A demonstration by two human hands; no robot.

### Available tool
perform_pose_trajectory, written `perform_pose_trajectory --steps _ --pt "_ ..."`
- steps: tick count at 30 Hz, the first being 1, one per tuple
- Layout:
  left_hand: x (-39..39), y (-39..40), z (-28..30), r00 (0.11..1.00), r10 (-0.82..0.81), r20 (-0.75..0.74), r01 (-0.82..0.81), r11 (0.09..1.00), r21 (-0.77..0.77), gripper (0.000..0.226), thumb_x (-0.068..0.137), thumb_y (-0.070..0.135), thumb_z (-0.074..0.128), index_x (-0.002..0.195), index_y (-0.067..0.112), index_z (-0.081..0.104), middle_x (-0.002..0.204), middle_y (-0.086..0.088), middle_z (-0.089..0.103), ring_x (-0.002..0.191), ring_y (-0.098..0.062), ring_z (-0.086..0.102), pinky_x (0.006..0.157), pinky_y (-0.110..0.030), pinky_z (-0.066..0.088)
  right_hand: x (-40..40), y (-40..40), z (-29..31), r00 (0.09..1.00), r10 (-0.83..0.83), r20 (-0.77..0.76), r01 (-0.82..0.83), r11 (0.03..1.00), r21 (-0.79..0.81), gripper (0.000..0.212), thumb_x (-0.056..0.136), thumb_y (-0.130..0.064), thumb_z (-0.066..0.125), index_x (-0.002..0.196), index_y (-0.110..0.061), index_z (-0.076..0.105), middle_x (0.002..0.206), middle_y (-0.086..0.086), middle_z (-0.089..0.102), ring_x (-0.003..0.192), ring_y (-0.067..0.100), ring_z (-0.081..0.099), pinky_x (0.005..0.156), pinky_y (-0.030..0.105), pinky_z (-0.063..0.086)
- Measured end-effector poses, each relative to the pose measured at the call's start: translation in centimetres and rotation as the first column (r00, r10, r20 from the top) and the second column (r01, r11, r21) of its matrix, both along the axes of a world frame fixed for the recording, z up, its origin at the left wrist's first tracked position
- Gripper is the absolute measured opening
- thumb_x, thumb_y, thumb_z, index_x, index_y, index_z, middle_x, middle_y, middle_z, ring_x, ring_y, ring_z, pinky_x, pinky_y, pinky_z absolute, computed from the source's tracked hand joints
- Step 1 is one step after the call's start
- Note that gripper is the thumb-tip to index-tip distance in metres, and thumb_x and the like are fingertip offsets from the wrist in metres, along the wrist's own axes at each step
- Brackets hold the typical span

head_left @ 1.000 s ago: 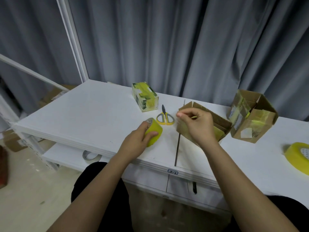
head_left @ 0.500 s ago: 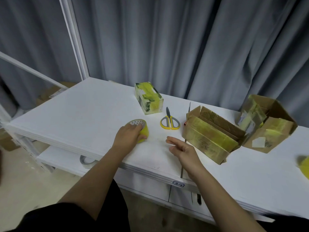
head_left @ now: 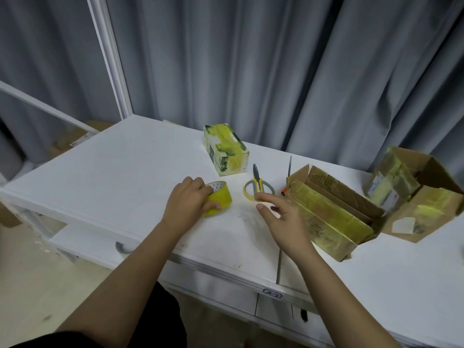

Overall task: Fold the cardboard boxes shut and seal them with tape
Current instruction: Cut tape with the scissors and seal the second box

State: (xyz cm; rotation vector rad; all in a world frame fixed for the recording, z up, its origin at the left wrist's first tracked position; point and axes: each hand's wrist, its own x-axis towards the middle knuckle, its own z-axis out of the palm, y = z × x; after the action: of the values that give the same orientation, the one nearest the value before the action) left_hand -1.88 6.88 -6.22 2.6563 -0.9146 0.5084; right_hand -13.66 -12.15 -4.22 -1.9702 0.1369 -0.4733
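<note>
My left hand (head_left: 187,203) grips a yellow tape roll (head_left: 219,198) that lies on the white table (head_left: 113,177). My right hand (head_left: 281,217) hovers open, fingers spread, just in front of the yellow-handled scissors (head_left: 257,187). To its right lies a long cardboard box (head_left: 331,212) with yellow tape on its side and its top flaps open. A second cardboard box (head_left: 421,197), partly taped and with open flaps, stands at the far right. A small box (head_left: 224,151) wrapped in yellowish tape rests at the back of the table.
Grey curtains hang behind the table. A white frame post (head_left: 108,56) rises at the back left. A grey tape roll (head_left: 123,247) lies on the lower shelf under the table edge. Cardboard lies on the floor at the left.
My right hand left the long box and now hovers open near the scissors. My left hand lowered the tape roll onto the table and still grips it. The view shifted left.
</note>
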Motion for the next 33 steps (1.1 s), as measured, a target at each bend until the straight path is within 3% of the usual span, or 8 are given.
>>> perform_pose_trajectory --steps 4,8,14,20,26,29,32,33 --pt "-0.3 0.3 -1.1 0.964 0.091 -0.249 -0.108 0.993 -0.054 0.035 0.088 0.034 0.063 0.115 0.013 0.058 0.113 -0.008 0.048 0.100 -0.028 0.053 0.071 -0.036 0.044 -1.8 1.9 -2.2 0.980 0.098 -0.174 -0.079 0.990 0.116 0.036 0.091 0.000 0.058 0.120 -0.022 0.063 0.114 -0.016 0.064 0.112 0.005 0.057 0.086 0.005 0.040" --pt "-2.4 0.3 -1.8 0.934 0.091 -0.345 -0.180 0.955 -0.237 0.046 0.087 0.018 0.066 0.129 0.013 0.047 0.129 -0.009 0.039 0.097 -0.029 0.059 0.075 -0.040 0.050 -3.4 2.7 -3.6 0.938 0.232 -0.257 -0.168 0.954 0.249 0.054 0.091 0.010 0.050 0.139 -0.015 0.044 0.129 -0.009 0.054 0.118 0.000 0.050 0.090 0.002 0.037" --pt "-8.0 -0.3 -2.9 0.929 -0.082 -0.362 -0.065 0.925 -0.375 0.038 0.074 0.043 0.076 0.098 0.020 0.057 0.100 0.004 0.055 0.093 -0.016 0.047 0.078 -0.023 0.036 -3.6 3.3 -4.1 0.915 0.291 -0.280 -0.224 0.943 0.246 0.054 0.090 0.011 0.048 0.136 -0.018 0.047 0.130 -0.009 0.055 0.118 -0.008 0.049 0.092 0.004 0.038" --pt "-9.1 -0.9 -3.3 0.919 -0.042 -0.391 -0.142 0.891 -0.430 0.033 0.077 0.047 0.071 0.090 0.019 0.060 0.092 0.008 0.059 0.091 -0.013 0.049 0.076 -0.026 0.042 -3.9 3.6 -4.3 0.908 0.267 -0.323 -0.230 0.962 0.147 0.058 0.087 0.010 0.045 0.137 -0.020 0.048 0.134 -0.003 0.056 0.123 0.000 0.050 0.099 0.017 0.040" --pt "-9.4 -1.2 -3.8 0.895 -0.051 -0.444 -0.173 0.877 -0.448 0.026 0.080 0.044 0.070 0.085 0.021 0.061 0.088 0.009 0.062 0.088 -0.009 0.053 0.074 -0.025 0.044 -3.9 3.3 -4.7 0.901 0.265 -0.343 -0.240 0.964 0.114 0.060 0.085 0.007 0.044 0.129 -0.033 0.048 0.126 -0.003 0.063 0.066 -0.017 0.052 0.068 0.009 0.038" --pt "-9.6 -1.1 -4.0 0.870 -0.056 -0.490 -0.213 0.853 -0.477 0.019 0.082 0.041 0.069 0.081 0.023 0.060 0.086 0.011 0.063 0.086 -0.007 0.055 0.071 -0.023 0.042 -4.0 3.6 -4.9 0.896 0.274 -0.348 -0.254 0.962 0.103 0.061 0.085 0.004 0.044 0.124 -0.043 0.045 0.131 -0.004 0.060 0.078 -0.008 0.061 0.067 0.019 0.043" --pt "-9.5 -1.0 -4.1 0.861 -0.060 -0.505 -0.235 0.833 -0.500 0.016 0.083 0.037 0.069 0.080 0.023 0.062 0.084 0.012 0.064 0.086 -0.008 0.057 0.070 -0.022 0.042 -4.0 3.8 -4.9 0.894 0.270 -0.358 -0.257 0.963 0.086 0.062 0.084 0.002 0.045 0.123 -0.047 0.044 0.134 -0.003 0.058 0.096 0.023 0.066 0.064 0.027 0.045" --pt "-9.5 -1.0 -4.0 0.862 -0.060 -0.503 -0.234 0.834 -0.500 0.016 0.082 0.037 0.069 0.081 0.022 0.063 0.084 0.012 0.064 0.086 -0.008 0.057 0.071 -0.023 0.043 -4.0 3.9 -4.9 0.893 0.271 -0.359 -0.260 0.962 0.080 0.062 0.085 0.001 0.045 0.123 -0.047 0.043 0.134 -0.002 0.058 0.097 0.020 0.066 0.065 0.027 0.046"
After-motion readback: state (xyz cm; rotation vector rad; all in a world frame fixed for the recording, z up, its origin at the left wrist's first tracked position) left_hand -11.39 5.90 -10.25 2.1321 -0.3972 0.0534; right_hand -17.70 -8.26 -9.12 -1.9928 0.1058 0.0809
